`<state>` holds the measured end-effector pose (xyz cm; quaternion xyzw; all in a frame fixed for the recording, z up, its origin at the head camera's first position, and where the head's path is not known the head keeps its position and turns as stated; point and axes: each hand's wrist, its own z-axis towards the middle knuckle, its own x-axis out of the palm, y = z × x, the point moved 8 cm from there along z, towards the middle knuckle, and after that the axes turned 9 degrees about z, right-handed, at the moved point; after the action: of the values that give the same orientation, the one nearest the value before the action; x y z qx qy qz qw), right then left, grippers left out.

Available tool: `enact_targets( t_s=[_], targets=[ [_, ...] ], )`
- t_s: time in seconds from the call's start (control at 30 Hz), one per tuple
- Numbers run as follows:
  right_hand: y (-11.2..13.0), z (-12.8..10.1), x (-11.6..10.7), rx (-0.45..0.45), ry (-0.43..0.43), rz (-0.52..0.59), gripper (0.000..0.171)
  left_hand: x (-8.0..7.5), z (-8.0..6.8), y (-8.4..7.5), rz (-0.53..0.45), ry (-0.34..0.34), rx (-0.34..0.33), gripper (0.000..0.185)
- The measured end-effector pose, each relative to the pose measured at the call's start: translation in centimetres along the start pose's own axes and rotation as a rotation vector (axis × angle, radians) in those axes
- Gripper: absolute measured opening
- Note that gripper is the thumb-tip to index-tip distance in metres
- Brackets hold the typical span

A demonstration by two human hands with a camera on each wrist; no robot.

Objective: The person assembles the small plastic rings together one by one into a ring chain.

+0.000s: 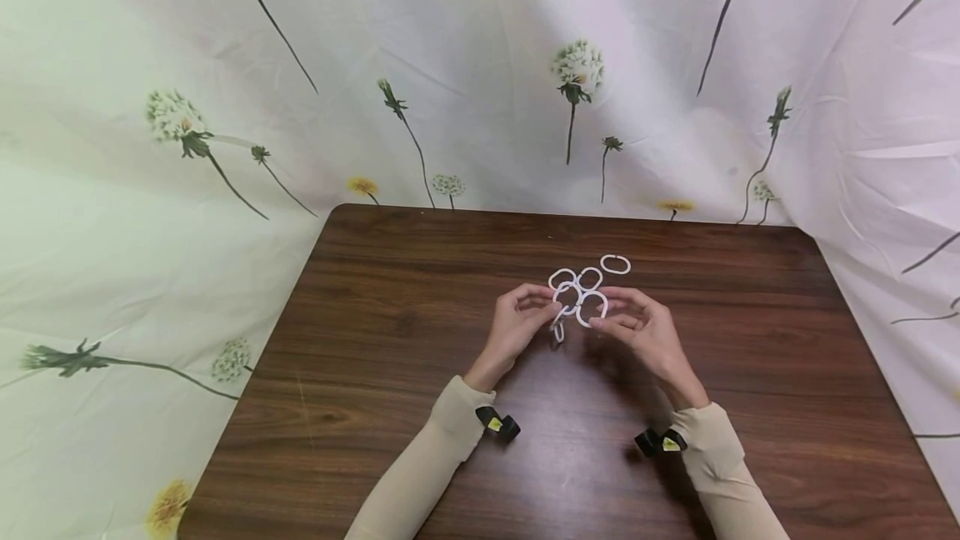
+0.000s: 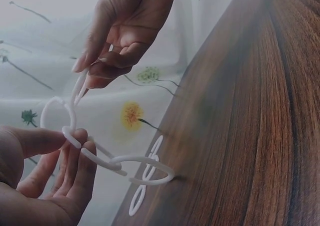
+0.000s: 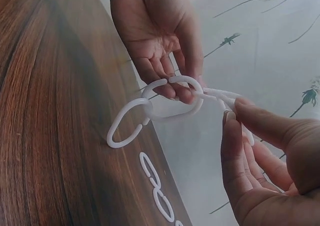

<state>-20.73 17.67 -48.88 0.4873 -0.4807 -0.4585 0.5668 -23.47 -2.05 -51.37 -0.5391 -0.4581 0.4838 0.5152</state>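
Both hands hold a short chain of linked white plastic rings (image 1: 577, 303) just above the wooden table (image 1: 390, 340). My left hand (image 1: 551, 307) pinches one ring (image 2: 67, 133) between thumb and fingers. My right hand (image 1: 602, 320) pinches the neighbouring ring (image 3: 227, 96) at its fingertips. Another linked ring (image 3: 127, 127) hangs down from the chain and touches the table top. In the left wrist view my left hand (image 2: 75, 141) is at the lower left and my right hand (image 2: 87, 65) is above it.
Three loose white rings (image 1: 591, 273) lie on the table just beyond the hands, the farthest one (image 1: 615, 264) to the right. A flower-printed white curtain (image 1: 480, 90) hangs around the table on three sides. Cream sleeves cover both forearms.
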Motion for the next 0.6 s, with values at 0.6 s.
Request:
enact_targets(
  t_s=[0.6],
  targets=[
    [-0.1,-0.1,0.5,0.054,0.020,0.068,0.055,-0.2,-1.2,-2.6,-0.033,0.044,-0.039,0.028]
  ],
)
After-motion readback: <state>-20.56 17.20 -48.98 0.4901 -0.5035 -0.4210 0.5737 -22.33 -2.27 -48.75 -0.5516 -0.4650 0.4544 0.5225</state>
